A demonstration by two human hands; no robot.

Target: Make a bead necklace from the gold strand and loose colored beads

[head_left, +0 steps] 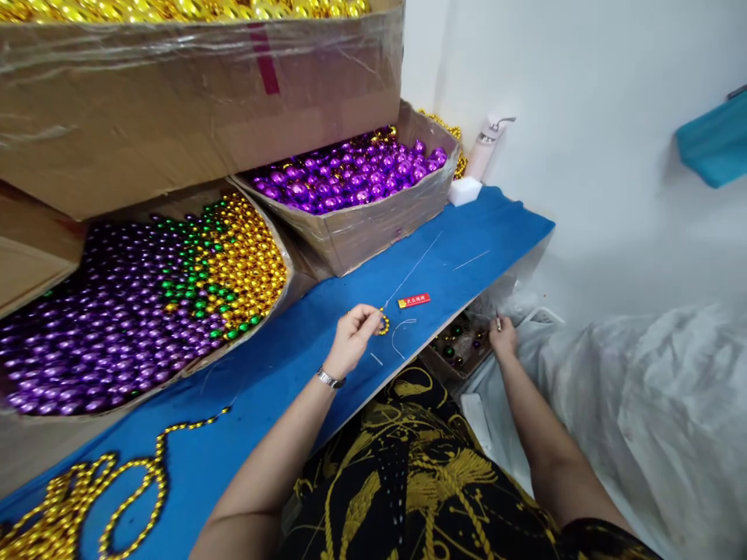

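My left hand (355, 336), with a watch on its wrist, pinches a short loop of gold beads (384, 322) over the blue cloth. A thin white thread (413, 270) runs from the beads up across the cloth. Off the table's front edge, my right hand (503, 339) is closed round a small slim tool (498, 320); only its tip shows, so its kind is unclear. Beside the left hand lie a small red and yellow packet (414, 300), a curved piece of thread (394, 337) and a short straight piece (377, 359).
Boxes of purple, green and gold beads (245, 257), large purple beads (350, 175) and large gold beads (192, 9) line the back. A gold bead strand (131, 467) lies front left. A pink bottle (483, 148) and white block (465, 191) stand at the far end.
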